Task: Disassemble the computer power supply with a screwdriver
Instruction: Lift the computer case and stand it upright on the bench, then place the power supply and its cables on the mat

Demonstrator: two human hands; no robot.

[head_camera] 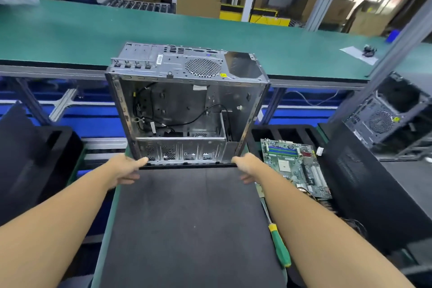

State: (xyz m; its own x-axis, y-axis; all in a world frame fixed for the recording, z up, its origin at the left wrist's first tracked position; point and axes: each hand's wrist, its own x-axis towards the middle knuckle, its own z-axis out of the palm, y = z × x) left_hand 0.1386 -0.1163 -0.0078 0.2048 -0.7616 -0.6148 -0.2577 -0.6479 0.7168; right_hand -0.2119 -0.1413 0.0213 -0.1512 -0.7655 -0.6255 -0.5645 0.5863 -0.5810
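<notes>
An open grey metal computer case (187, 91) is held up in the air over the gap between the near dark mat (187, 222) and the green conveyor belt (93, 30). Its inside shows only loose black cables. The power supply bay at its upper right corner is an empty opening. My left hand (127, 169) grips the case's near left bottom corner. My right hand (247, 167) grips the near right bottom corner. A screwdriver (279, 244) with a green and yellow handle lies on the mat's right edge, beside my right forearm.
A green motherboard (294, 163) lies right of the mat. Black case panels (364, 180) lean at the right, and a black tray (39, 154) sits at the left. Another black case (388, 117) stands at the far right. Cardboard boxes stand behind the belt.
</notes>
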